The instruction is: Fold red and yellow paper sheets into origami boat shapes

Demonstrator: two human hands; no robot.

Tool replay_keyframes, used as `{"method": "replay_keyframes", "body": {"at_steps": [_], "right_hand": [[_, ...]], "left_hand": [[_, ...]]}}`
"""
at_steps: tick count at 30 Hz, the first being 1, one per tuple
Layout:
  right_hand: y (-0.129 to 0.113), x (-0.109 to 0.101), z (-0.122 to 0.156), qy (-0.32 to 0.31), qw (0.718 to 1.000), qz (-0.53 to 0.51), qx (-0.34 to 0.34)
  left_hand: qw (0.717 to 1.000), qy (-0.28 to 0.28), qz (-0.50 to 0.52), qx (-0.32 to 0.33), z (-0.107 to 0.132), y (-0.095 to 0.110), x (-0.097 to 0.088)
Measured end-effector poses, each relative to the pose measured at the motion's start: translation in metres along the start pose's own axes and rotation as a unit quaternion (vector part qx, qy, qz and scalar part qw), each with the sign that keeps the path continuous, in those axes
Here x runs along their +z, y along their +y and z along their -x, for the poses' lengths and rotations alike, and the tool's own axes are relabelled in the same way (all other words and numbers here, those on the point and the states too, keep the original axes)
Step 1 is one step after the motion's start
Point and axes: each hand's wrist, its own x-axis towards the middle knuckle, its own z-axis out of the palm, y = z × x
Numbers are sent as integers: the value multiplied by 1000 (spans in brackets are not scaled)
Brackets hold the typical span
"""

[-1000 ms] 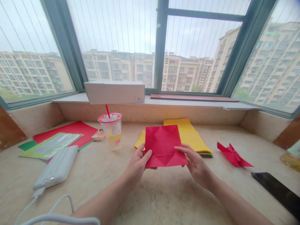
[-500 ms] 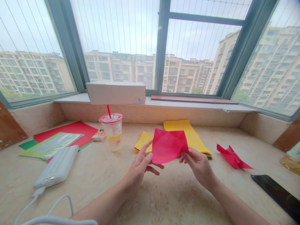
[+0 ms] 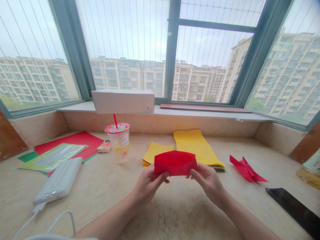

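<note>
Between my two hands a sheet of red paper (image 3: 175,163) is held just above the counter, its near and far edges bent toward each other so it looks like a shallow pocket. My left hand (image 3: 151,178) pinches its left end, thumb in front and fingers behind. At the right end my right hand (image 3: 206,176) grips in the same way. Behind the sheet lie a small yellow paper stack (image 3: 157,150) and a larger yellow paper stack (image 3: 192,143). A folded red paper shape (image 3: 247,169) rests to the right of my right hand.
A lidded plastic cup (image 3: 119,143) with a red straw stands at back left beside a small packet (image 3: 104,146). Further left are red paper (image 3: 87,141), a green-edged packet (image 3: 55,155) and a cabled power bank (image 3: 60,180). A black phone (image 3: 292,208) lies at right; a white box (image 3: 122,101) sits on the sill.
The red paper has tipped from facing me to a bent, pocket-like form and sits slightly lower. My left fingers, spread before, have closed on its left end.
</note>
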Motion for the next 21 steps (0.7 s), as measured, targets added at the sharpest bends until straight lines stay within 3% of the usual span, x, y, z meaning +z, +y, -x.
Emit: {"method": "replay_keyframes", "body": {"at_steps": [4,10,15,21], "right_hand": [[2,2,-2,38,998,-44,28],[8,6,-4,80,990,-113,19],[5,10,-5,76,987,-142,2],[-3,11,-4,60,984,-166,4]], "left_hand": [[1000,7,-24,5,1,5,3],[1000,6,-16,-21,1,1,0],[998,29,-12,-53,0,-1,-3],[999,36,-32,-8,1,1,0]]}}
